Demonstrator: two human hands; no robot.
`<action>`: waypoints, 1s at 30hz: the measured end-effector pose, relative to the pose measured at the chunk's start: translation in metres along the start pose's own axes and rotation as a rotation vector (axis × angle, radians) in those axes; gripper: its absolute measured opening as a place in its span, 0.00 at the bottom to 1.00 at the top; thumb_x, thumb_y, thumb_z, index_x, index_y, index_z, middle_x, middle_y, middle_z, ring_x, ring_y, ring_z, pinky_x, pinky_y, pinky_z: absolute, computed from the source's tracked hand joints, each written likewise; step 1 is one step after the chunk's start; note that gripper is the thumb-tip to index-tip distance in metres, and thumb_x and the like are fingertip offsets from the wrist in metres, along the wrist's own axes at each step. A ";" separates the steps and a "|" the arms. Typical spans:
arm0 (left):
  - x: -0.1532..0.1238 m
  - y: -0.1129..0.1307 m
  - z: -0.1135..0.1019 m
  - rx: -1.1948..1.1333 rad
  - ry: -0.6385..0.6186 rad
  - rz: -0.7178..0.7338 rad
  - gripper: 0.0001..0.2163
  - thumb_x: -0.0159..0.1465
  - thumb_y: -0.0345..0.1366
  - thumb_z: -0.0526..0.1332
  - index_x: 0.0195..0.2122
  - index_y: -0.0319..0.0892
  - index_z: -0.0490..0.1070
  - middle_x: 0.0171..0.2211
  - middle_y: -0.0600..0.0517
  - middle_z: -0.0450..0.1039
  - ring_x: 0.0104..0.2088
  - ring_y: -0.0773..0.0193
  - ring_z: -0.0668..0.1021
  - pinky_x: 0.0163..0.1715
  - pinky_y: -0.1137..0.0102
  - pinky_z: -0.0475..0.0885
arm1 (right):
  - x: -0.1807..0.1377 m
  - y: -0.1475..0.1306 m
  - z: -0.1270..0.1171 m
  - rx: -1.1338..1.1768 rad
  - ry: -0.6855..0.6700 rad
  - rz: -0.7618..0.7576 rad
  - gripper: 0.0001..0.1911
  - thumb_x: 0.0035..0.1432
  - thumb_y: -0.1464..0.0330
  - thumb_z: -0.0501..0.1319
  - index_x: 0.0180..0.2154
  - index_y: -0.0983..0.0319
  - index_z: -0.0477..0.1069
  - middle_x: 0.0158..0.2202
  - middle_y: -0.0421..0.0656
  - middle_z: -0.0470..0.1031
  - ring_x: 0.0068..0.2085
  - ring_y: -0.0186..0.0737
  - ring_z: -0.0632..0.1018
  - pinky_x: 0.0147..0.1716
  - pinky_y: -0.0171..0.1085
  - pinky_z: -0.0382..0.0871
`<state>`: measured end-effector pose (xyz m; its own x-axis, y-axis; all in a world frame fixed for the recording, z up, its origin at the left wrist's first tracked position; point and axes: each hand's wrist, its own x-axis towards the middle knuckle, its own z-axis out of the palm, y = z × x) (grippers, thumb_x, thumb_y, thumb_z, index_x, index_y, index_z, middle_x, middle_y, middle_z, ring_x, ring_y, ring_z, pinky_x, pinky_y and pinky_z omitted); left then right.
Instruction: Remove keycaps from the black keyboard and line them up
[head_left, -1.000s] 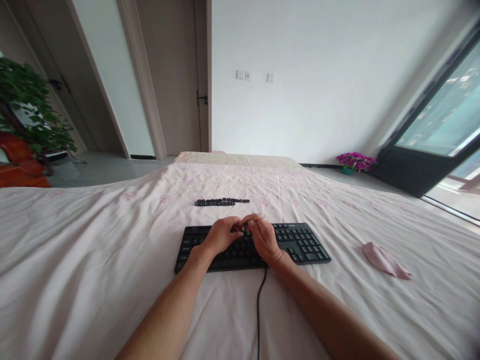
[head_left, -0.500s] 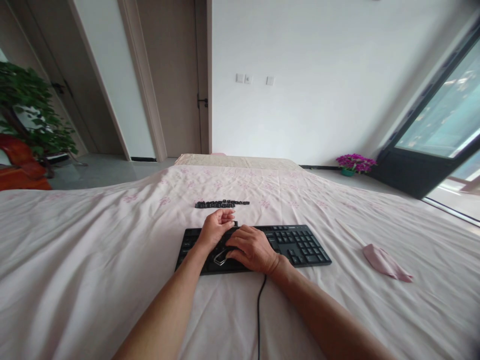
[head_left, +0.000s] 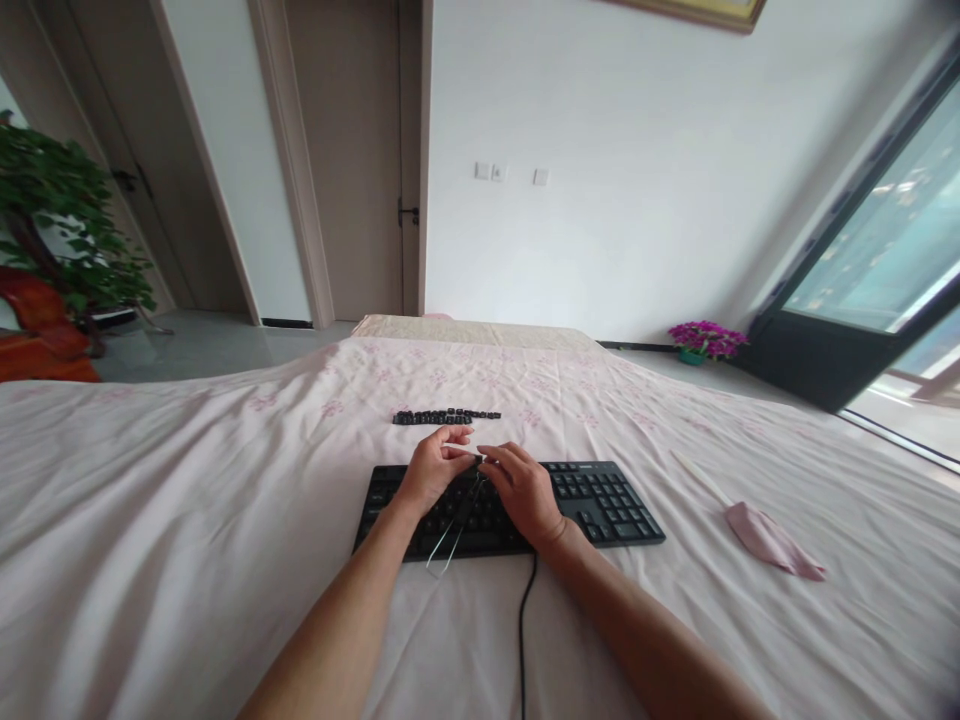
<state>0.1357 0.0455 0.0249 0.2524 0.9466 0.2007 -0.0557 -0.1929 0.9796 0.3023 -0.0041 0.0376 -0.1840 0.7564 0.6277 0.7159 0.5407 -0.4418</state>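
A black keyboard [head_left: 607,505] lies on the pink floral sheet, partly covered by my hands. Above its middle, my left hand [head_left: 433,472] pinches a small black keycap [head_left: 478,460] between thumb and fingers. Close beside it, my right hand [head_left: 525,492] has its thumb and fingertips closed at the upper end of a wire keycap puller [head_left: 455,533]. The puller slants down toward me, its wire ends past the keyboard's near edge. Whether the right fingertips also touch the keycap is too small to tell. Beyond the hands, loose black keycaps [head_left: 433,417] lie in rows.
The keyboard's black cable [head_left: 523,630] runs toward me over the sheet [head_left: 247,560]. To the right lie a pink cloth [head_left: 772,540] and a thin pale stick [head_left: 697,475]. Purple flowers [head_left: 705,340] stand on the floor by the glass door.
My right hand has lifted and moved up beside the left hand's keycap. The puller has swung from flat under the right hand to slanting between both hands. The view has tilted up slightly.
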 end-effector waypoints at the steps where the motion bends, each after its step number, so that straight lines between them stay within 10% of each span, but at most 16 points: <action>1: -0.001 0.000 0.000 -0.002 -0.016 0.006 0.22 0.52 0.34 0.66 0.49 0.40 0.69 0.44 0.47 0.69 0.35 0.67 0.76 0.37 0.72 0.71 | 0.001 0.001 0.001 -0.006 0.006 0.024 0.11 0.62 0.66 0.57 0.44 0.58 0.75 0.36 0.43 0.76 0.39 0.38 0.76 0.41 0.35 0.69; 16: 0.002 -0.001 0.000 -0.026 0.143 0.027 0.18 0.58 0.38 0.62 0.48 0.40 0.69 0.39 0.48 0.71 0.34 0.64 0.78 0.37 0.69 0.72 | 0.053 0.037 -0.002 -0.122 -0.167 0.356 0.09 0.56 0.63 0.60 0.36 0.56 0.78 0.34 0.40 0.80 0.36 0.40 0.78 0.35 0.35 0.66; 30: 0.007 -0.008 -0.002 -0.085 0.189 0.005 0.13 0.58 0.36 0.61 0.43 0.38 0.72 0.35 0.48 0.72 0.33 0.65 0.79 0.32 0.73 0.73 | 0.096 0.087 0.051 -0.283 -0.240 0.511 0.11 0.55 0.65 0.59 0.37 0.56 0.79 0.36 0.42 0.79 0.40 0.43 0.77 0.34 0.35 0.64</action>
<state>0.1361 0.0548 0.0182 0.0664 0.9789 0.1933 -0.1402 -0.1827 0.9731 0.3130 0.1345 0.0270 0.1054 0.9727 0.2068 0.8976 -0.0036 -0.4408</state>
